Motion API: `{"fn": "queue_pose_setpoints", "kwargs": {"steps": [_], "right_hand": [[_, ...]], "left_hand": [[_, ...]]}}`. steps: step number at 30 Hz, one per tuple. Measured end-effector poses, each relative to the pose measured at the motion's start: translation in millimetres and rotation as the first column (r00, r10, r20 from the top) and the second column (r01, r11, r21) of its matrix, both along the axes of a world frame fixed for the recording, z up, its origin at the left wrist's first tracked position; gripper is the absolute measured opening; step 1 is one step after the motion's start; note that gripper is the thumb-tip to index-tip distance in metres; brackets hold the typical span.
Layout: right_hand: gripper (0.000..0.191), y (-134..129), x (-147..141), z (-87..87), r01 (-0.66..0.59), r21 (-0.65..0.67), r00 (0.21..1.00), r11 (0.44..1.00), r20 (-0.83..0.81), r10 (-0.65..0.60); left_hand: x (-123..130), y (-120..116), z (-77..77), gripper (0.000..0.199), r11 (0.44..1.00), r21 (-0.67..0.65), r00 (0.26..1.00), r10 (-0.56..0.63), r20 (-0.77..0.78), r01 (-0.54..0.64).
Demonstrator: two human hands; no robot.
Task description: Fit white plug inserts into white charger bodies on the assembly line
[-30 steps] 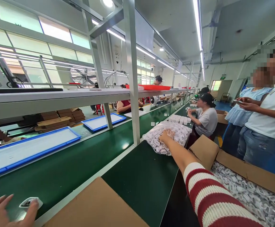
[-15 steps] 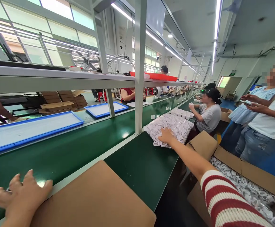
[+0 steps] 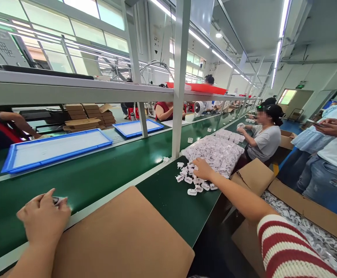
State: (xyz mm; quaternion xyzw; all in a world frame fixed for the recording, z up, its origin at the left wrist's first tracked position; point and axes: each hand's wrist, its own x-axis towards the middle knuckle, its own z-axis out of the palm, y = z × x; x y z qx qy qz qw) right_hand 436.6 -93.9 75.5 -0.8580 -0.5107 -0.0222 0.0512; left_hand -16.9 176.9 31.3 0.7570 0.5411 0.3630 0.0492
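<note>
My right hand reaches to the near left end of a clear plastic bag full of small white plastic parts. Its fingers bend down among loose white parts spread on the green bench; what lies under the fingertips is hidden. Over the edge of the green belt, my left hand is raised with its fingers curled in. A small dark and silvery thing shows between thumb and fingers, too small to name. Close below is a brown cardboard sheet or box top.
An open carton of white parts stands at the right, beside standing people. A seated co-worker handles white pieces farther along. A metal post rises between belt and bench. Blue-rimmed trays lie across the belt.
White parts now lie loose on the bench at the bag's near end, where my right hand is. My left hand has gone from spread to curled. The view has shifted slightly.
</note>
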Motion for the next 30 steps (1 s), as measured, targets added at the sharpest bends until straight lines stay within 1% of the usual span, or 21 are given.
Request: {"fn": "queue_pose_setpoints", "kwargs": {"steps": [2, 4, 5, 7, 10, 12, 13, 15, 17, 18, 20, 22, 23, 26, 28, 30], "right_hand": [[0.049, -2.7, 7.8, 1.6, 0.113, -0.004, 0.993, 0.994, 0.029, -0.112], [0.046, -4.6, 13.3, 0.1, 0.206, -0.027, 0.978, 0.978, 0.044, -0.205], [0.043, -5.0, 14.5, -1.1, 0.229, -0.041, 0.973, 0.973, 0.044, -0.227], [0.038, -3.5, 12.8, -2.0, 0.229, -0.058, 0.973, 0.972, 0.042, -0.227], [0.037, 8.8, 0.4, 2.8, 0.175, -0.029, 0.983, 0.984, 0.062, -0.173], [0.040, 28.0, -13.5, 7.9, 0.094, 0.007, 0.993, 0.996, 0.073, -0.094], [0.041, 41.6, -21.6, 9.8, 0.036, 0.018, 0.997, 0.999, 0.066, -0.037], [0.042, 76.2, -39.2, 10.6, -0.093, 0.022, 0.995, 0.995, 0.023, 0.092], [0.042, 117.4, -57.3, 7.1, -0.192, 0.013, 0.980, 0.981, -0.041, 0.192], [0.041, 138.6, -66.0, 3.9, -0.221, 0.010, 0.973, 0.975, -0.071, 0.221], [0.041, 178.0, -82.0, -4.8, -0.240, 0.010, 0.963, 0.971, -0.127, 0.239], [0.041, 209.0, -94.9, -16.2, -0.221, 0.014, 0.960, 0.975, -0.176, 0.220], [0.042, 220.3, -99.9, -22.4, -0.206, 0.017, 0.959, 0.979, -0.198, 0.205], [0.043, 237.8, -108.2, -38.4, -0.166, 0.043, 0.954, 0.985, -0.246, 0.171], [0.038, 238.6, -109.9, -43.3, -0.154, 0.088, 0.949, 0.984, -0.265, 0.172], [0.034, 232.9, -111.1, -42.5, -0.157, 0.153, 0.941, 0.976, -0.278, 0.195]], "left_hand": [[11.6, -9.1, 7.2, 0.063, 0.998, 0.057, 1.000, -0.015, 0.006, 0.014], [20.4, -15.0, 11.9, 0.057, 0.990, 0.117, 0.997, -0.072, -0.007, 0.073], [23.5, -17.0, 13.6, 0.054, 0.985, 0.138, 0.994, -0.108, -0.009, 0.108], [27.3, -20.2, 16.8, 0.051, 0.981, 0.127, 0.989, -0.150, 0.003, 0.148], [30.6, -25.4, 23.6, 0.053, 0.981, 0.002, 0.981, -0.192, -0.003, 0.192], [33.6, -29.0, 29.3, 0.055, 0.964, -0.100, 0.968, -0.250, -0.019, 0.247], [35.9, -30.8, 32.1, 0.056, 0.948, -0.145, 0.957, -0.291, -0.023, 0.284], [42.1, -35.0, 36.5, 0.055, 0.904, -0.228, 0.926, -0.376, -0.020, 0.362], [50.3, -40.9, 38.5, 0.051, 0.854, -0.276, 0.885, -0.465, -0.021, 0.442], [55.1, -44.9, 38.2, 0.047, 0.830, -0.279, 0.860, -0.509, -0.029, 0.482], [65.7, -54.6, 35.3, 0.042, 0.795, -0.260, 0.815, -0.578, -0.052, 0.548], [77.1, -64.8, 29.6, 0.039, 0.786, -0.243, 0.797, -0.599, -0.073, 0.569], [82.6, -69.2, 26.1, 0.037, 0.786, -0.245, 0.795, -0.601, -0.086, 0.568], [95.5, -77.0, 15.6, 0.034, 0.778, -0.275, 0.778, -0.613, -0.138, 0.564], [99.1, -77.7, 10.5, 0.034, 0.772, -0.307, 0.769, -0.618, -0.161, 0.556], [98.9, -75.7, 7.6, 0.034, 0.768, -0.356, 0.779, -0.609, -0.149, 0.532]]}}
